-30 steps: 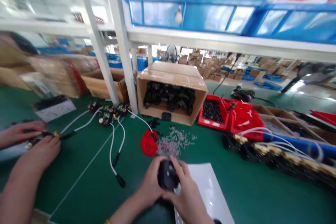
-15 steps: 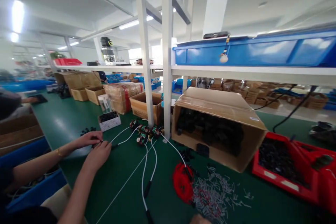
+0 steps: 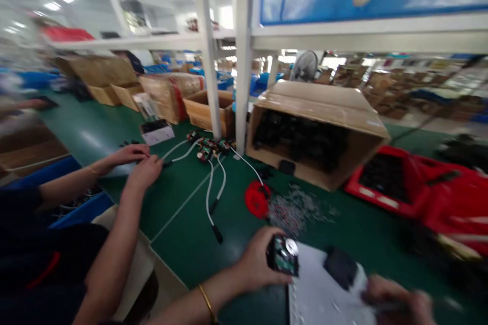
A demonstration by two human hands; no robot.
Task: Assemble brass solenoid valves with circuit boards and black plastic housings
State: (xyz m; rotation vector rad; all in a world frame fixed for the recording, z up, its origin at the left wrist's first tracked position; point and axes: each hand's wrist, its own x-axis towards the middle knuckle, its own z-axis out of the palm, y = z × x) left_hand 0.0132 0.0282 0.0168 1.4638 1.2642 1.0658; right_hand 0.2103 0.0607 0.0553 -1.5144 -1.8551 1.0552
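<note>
My left hand [image 3: 259, 261] is closed round a small black housing with a green circuit board [image 3: 282, 256] showing in it, held at the near edge of the green table [image 3: 183, 244]. A black cover piece [image 3: 340, 267] lies on the white sheet [image 3: 320, 299] just right of it. My right hand [image 3: 396, 302] is low at the bottom right over the sheet, smeared by motion; what its fingers do is unclear.
A co-worker's two hands [image 3: 139, 162] work on white cables [image 3: 211, 190] at the left. An open cardboard box of black parts [image 3: 316, 132], a red disc [image 3: 256, 199], a heap of small metal pins [image 3: 297, 208] and red bins [image 3: 385, 183] lie beyond. White shelf posts [image 3: 241, 61] rise behind.
The view swung up and left, then back down. My hands have separated: the left now holds the housing with its board exposed, and the right has moved to the right.
</note>
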